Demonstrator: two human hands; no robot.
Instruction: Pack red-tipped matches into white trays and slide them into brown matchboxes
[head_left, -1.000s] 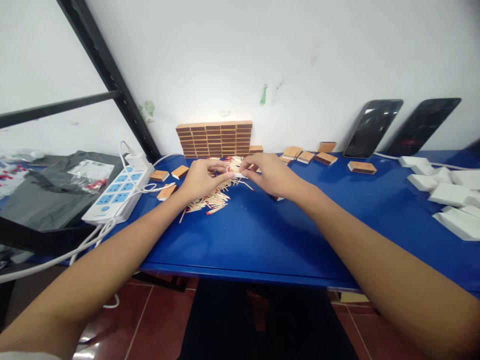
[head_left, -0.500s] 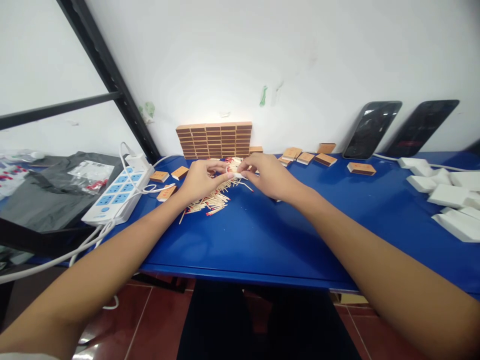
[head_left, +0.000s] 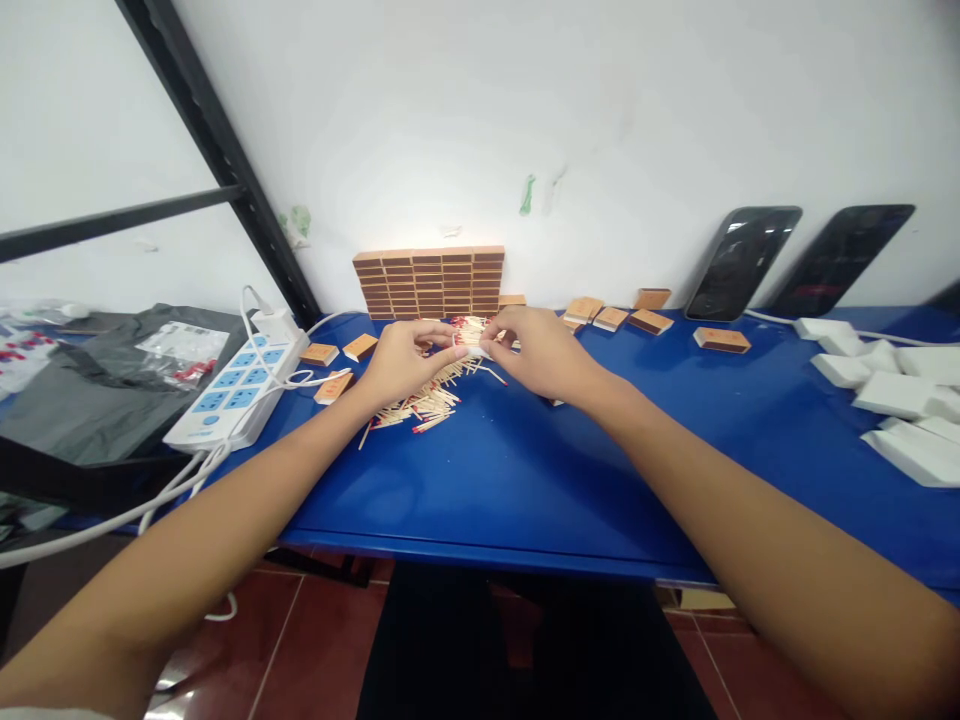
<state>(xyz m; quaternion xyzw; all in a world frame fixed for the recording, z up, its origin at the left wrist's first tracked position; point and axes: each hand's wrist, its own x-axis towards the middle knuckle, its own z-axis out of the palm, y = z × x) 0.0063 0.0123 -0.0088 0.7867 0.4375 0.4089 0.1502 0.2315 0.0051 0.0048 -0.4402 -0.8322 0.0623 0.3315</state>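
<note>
The step in hand seemed to be steadying red-tipped matches [head_left: 470,331] in a small white tray [head_left: 474,351], pinched by thumb and fingers of both the left hand [head_left: 405,358] and right hand [head_left: 534,348] at the far end of a loose heap [head_left: 424,405] of thin wooden sticks; the next move called for a light, level grip. Beyond the glossy blue table [head_left: 465,490]'s bare front stood a brick-like stack [head_left: 435,284] of brown-sided matchboxes.

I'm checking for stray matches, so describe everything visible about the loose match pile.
The loose match pile has slim, pale, wooden-looking sticks with red heads, jumbled in several directions. It rests on the blue table in front of stacked matchboxes, partly hidden by the left hand; whether that hand touches it is unclear.
</note>
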